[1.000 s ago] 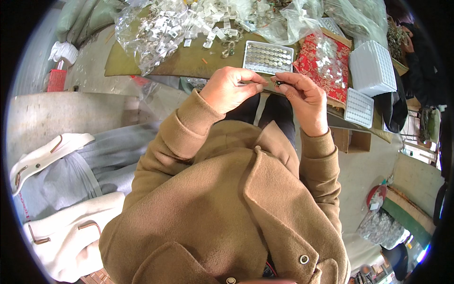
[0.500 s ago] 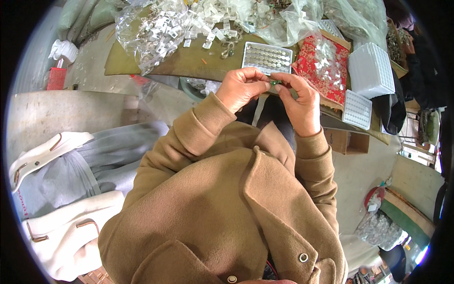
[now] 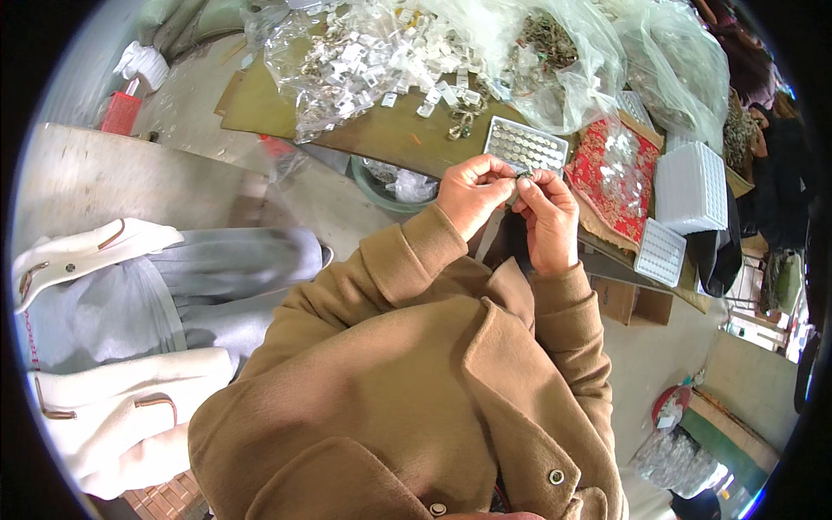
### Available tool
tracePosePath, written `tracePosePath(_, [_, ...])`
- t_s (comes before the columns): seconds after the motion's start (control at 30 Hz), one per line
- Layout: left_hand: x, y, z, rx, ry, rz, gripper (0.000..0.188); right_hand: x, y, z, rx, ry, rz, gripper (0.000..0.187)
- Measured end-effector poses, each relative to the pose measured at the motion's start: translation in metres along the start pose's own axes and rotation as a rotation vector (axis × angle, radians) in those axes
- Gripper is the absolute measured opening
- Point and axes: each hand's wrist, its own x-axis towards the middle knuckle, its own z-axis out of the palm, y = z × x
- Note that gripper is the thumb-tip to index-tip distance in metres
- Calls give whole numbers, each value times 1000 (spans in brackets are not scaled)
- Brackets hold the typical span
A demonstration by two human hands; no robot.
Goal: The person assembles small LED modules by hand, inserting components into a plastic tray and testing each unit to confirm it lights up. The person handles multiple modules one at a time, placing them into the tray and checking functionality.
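My left hand [image 3: 472,196] and my right hand [image 3: 552,215] meet just off the table's near edge, fingertips pinched together. Between them is a small dark green piece [image 3: 523,175], too small and too covered to name. Right behind my fingers lies a white tray [image 3: 493,130] with rows of small round silvery pieces. Left of that tray, a few metal trinkets with green bits [image 3: 462,126] rest on the table [image 3: 364,146].
A heap of small white tags [image 3: 364,65] and clear plastic bags [image 3: 598,52] cover the table's far side. To the right are a red patterned cloth [image 3: 604,165], a stack of white trays [image 3: 689,189] and a single tray [image 3: 660,252]. Another person's grey-clad legs [image 3: 251,260] extend at left.
The whole view has shifted, so the table sits further right and lower. My hands have drawn closer together, and less of the green piece shows between the fingertips.
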Motion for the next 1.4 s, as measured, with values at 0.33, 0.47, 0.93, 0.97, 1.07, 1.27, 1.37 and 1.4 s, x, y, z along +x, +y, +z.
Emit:
tracePosePath(0.33, [10,7,-44,279,-195,-70,9,10,-1,14,139,6,109,6])
tracePosePath(0.47, [24,24,-74,360,-110,-110,13,16,3,10,124,-39,100,6])
tracePosePath(0.93, [95,28,-118,1108,457,403,17,26,10,15,-191,-143,12,7])
tracePosePath(0.97, [91,32,-116,951,442,332,16,27,11,17,-214,-130,10,7])
tracePosePath(1.07, [65,40,-99,503,265,114,22,27,11,23,-186,-123,-1,7])
tracePosePath(1.27, [16,42,-48,268,-89,-128,28,22,8,33,6,-167,-67,5])
tracePosePath(1.37, [8,42,-42,180,-213,-176,30,16,9,29,-109,-108,-74,5])
tracePosePath(1.4, [7,42,-41,150,-225,-186,32,14,9,28,-144,-92,-87,5])
